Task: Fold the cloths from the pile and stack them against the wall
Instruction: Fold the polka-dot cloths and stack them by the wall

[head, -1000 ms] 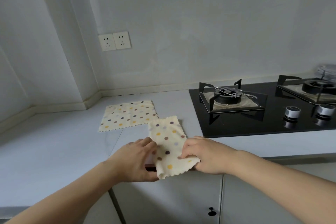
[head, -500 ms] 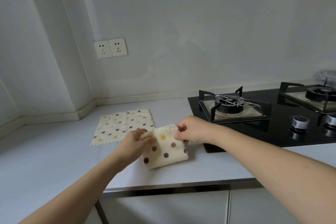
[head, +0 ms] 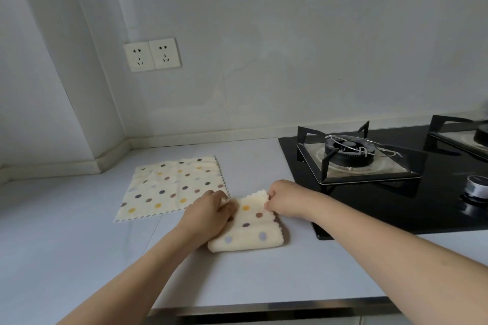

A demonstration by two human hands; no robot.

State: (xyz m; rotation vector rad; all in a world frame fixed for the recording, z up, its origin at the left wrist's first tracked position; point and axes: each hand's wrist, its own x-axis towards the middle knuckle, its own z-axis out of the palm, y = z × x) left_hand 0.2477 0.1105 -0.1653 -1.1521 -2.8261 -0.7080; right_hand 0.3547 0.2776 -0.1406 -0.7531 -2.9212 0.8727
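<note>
Setting: a pale grey kitchen counter (head: 79,258) runs into a corner of plain light walls (head: 290,47), with a low skirting strip along the back.
Folded cloth: a cream cloth with coloured dots (head: 248,224) lies on the counter between the two hands, doubled over, its rounded fold toward the person and its wavy edges away.
Left hand: the left hand (head: 211,212) has its fingers curled on the cloth's far left corner, pinching the layers there.
Right hand: the right hand (head: 284,199) pinches the far right corner of the same cloth, fingers bunched tight on the scalloped edge.
Flat cloth: a second dotted cloth (head: 171,187) lies spread open just beyond and to the outer side of the left hand, its near corner touching or nearly touching the left knuckles; I cannot tell which.
Hob: a black glass hob (head: 396,198) sits beyond the right hand, with a burner (head: 348,152) under a black pan support.
Sockets: a twin wall socket (head: 151,55) is mounted well above the flat cloth.
</note>
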